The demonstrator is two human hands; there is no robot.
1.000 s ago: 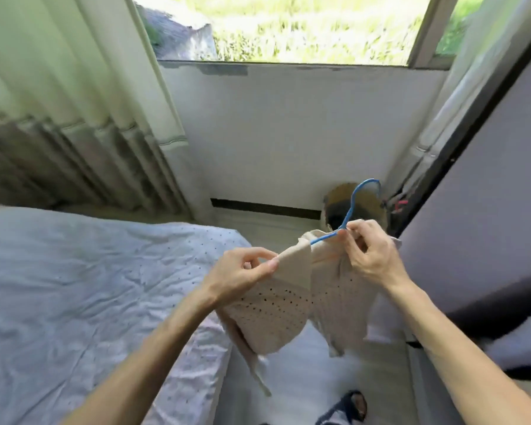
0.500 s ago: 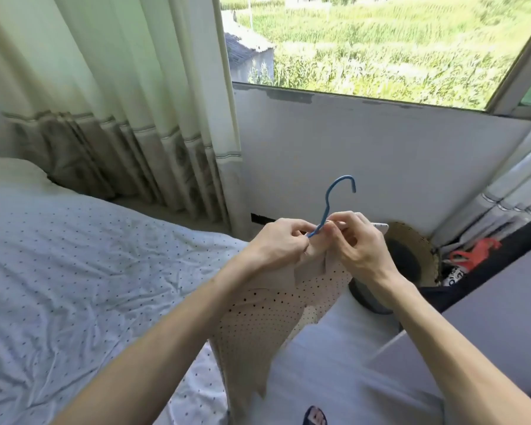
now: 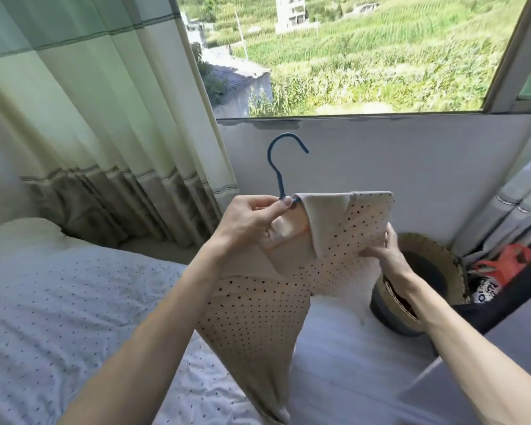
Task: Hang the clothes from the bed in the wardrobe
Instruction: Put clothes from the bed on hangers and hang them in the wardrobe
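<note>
- Head view: we see the left hand (image 3: pixel 249 222) pinching the blue hanger (image 3: pixel 278 167) at the base of its upright hook.
- The right hand (image 3: pixel 383 253) grips the dotted beige garment (image 3: pixel 258 317) at its far shoulder; half a second ago both hands were bunched at the hanger's neck.
- The garment now hangs spread on the hanger, over the floor beside the bed (image 3: pixel 59 302).
- We judge it nearly ready to carry; the wardrobe rail is not in view.

free: floor (image 3: pixel 334 348) strip lower centre, between bed (image 3: pixel 59 302) and basket (image 3: pixel 442 271) | blocked: curtain (image 3: pixel 105 118) upper left; wall (image 3: pixel 411 167) centre; basket lower right
</note>
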